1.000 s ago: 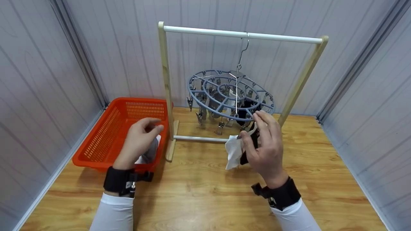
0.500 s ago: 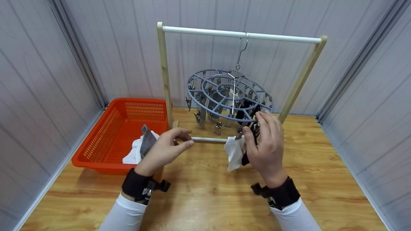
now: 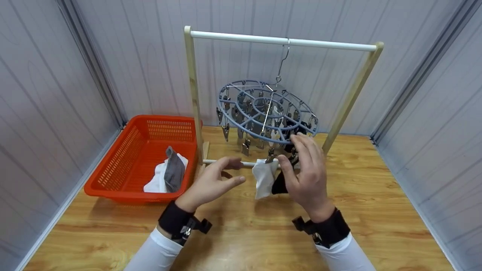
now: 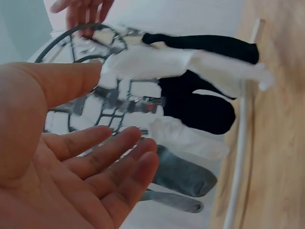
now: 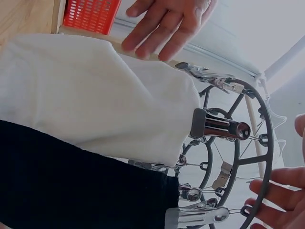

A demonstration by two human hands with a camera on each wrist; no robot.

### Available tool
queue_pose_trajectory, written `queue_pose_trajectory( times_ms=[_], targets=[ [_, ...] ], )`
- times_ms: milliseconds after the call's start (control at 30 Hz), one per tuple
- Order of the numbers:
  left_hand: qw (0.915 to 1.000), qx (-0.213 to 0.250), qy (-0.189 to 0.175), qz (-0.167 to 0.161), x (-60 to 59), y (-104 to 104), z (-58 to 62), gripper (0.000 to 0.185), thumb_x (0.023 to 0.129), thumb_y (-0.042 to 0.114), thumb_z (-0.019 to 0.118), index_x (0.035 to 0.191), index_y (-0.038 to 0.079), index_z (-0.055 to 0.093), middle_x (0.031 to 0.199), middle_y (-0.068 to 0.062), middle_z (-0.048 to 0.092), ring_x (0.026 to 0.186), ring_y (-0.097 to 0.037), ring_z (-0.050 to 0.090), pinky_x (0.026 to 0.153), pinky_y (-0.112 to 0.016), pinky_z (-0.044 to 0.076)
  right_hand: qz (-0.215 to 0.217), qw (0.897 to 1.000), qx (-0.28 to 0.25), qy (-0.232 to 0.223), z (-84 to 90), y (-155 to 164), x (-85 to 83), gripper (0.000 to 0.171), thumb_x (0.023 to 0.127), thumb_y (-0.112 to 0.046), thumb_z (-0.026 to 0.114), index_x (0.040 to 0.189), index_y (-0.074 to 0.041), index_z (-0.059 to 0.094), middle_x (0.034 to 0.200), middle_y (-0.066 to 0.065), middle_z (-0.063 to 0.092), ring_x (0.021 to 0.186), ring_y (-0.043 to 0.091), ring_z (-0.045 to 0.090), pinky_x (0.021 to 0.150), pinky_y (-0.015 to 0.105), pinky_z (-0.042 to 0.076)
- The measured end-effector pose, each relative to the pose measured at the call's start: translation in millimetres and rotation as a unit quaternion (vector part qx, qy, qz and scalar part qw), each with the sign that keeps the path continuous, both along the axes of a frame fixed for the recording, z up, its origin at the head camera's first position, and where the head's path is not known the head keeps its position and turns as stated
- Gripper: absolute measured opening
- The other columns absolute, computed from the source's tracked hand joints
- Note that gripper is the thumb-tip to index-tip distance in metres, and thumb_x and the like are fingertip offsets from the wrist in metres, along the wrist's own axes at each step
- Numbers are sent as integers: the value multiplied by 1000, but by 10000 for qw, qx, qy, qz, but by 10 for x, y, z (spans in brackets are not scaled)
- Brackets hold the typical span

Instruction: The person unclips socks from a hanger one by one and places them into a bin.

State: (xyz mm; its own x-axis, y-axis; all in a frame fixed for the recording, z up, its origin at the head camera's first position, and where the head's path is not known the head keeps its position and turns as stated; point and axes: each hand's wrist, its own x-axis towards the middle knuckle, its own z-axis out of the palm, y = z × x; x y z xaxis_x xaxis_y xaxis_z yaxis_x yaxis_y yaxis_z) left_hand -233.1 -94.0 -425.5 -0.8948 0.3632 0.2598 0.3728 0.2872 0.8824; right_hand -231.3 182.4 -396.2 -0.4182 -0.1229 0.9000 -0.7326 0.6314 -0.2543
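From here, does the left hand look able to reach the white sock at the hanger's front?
Probably yes: the left hand is open, left of the white sock, with nothing visible between them in the head view. The right hand is on the sock's other side, by the hanger.

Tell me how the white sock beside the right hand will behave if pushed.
The white sock would likely swing, since it hangs from a clip. Its creased, soft-looking cloth would probably fold rather than stay stiff.

Glossy brown wood-grain surface (image 3: 241, 233), orange slotted basket (image 3: 109, 194) set directly on it at the left, pale wooden rack (image 3: 194, 88) with white bars standing beside the basket
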Motion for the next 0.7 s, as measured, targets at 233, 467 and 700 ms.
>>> queue_pose_trajectory(
  times_ms=[233, 467, 700],
  targets=[
    [9992, 287, -132, -240, -16, 147, -147, 63, 102, 20, 84, 155, -2, 56, 149, -18, 67, 138, -35, 64, 110, -58, 54, 265, 9996, 75, 106, 2, -38, 29, 62, 115, -44, 61, 147, 9, 64, 149, 25, 64, 140, 47, 58, 127, 51, 37],
    [9991, 400, -83, -74, -46, 221, -229, 60, 100, 17, 86, 149, -5, 59, 139, -19, 71, 129, -36, 68, 107, -55, 56, 656, 9975, 196, 159, 14, -65, 55, 60, 115, -41, 62, 149, 8, 62, 151, 26, 62, 141, 45, 57, 127, 46, 39],
    [9945, 958, -388, 152, -59, 266, -311, 68, 96, 11, 89, 152, -7, 55, 131, -21, 73, 111, -32, 73, 97, -48, 62, 1160, 9921, 357, 333, 31, -77, 70, 59, 116, -37, 61, 148, 12, 61, 152, 25, 62, 141, 44, 58, 125, 42, 41]
  ],
)
